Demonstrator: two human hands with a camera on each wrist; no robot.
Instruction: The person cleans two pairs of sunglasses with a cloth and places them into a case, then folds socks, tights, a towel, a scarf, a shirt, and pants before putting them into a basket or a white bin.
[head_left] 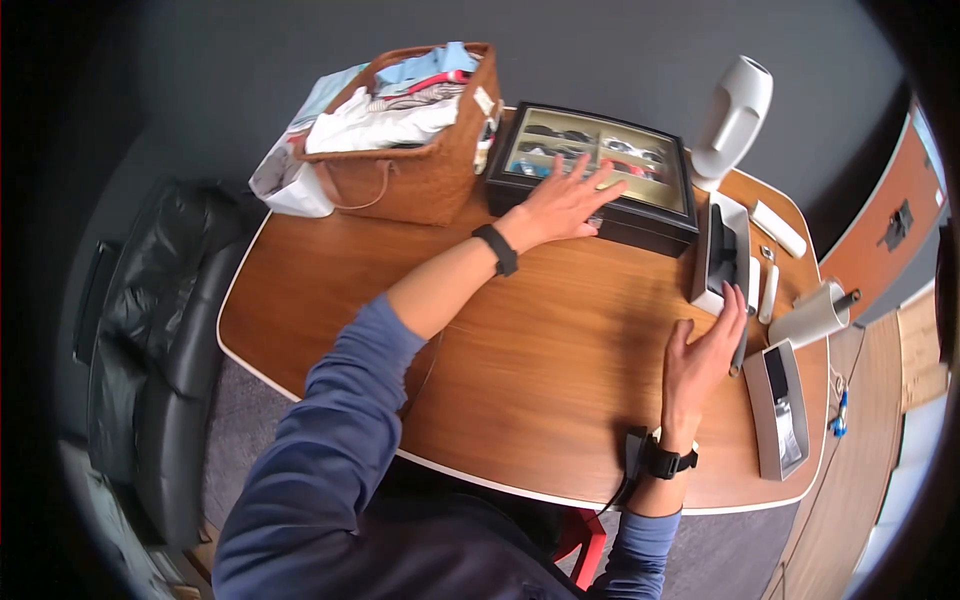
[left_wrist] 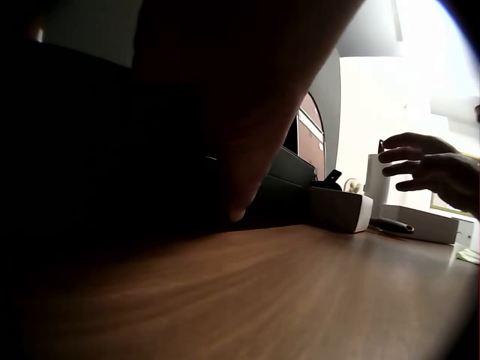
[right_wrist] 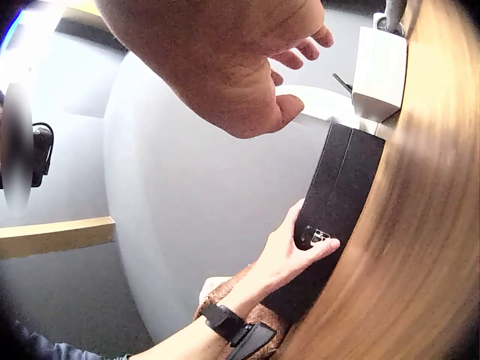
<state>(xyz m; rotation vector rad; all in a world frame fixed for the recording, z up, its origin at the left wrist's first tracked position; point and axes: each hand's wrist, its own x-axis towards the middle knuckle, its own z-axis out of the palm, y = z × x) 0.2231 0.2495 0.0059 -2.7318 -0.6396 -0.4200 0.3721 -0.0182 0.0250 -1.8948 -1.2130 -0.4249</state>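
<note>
My left hand (head_left: 565, 208) rests on the front of a black display case (head_left: 640, 236). Through its glass lid, several pairs of glasses (head_left: 560, 133) show in rows. The fingers spread over the lid, and the thumb lies by the metal clasp (right_wrist: 320, 236) in the right wrist view. Holding nothing, my right hand (head_left: 702, 360) hovers over the table's right side, fingers loosely extended. Near its fingertips are a white open box (head_left: 702, 275) with a black object (head_left: 722, 250) inside and a dark-handled tool (head_left: 738, 358), partly hidden by the hand.
A brown basket (head_left: 420, 190) heaped with clothes stands at the back left, beside a white bag (head_left: 297, 195). At the right are a tall white bottle-shaped object (head_left: 733, 120), a white-handled utensil (head_left: 769, 290), a white cylinder (head_left: 808, 315) and another open box (head_left: 765, 430).
</note>
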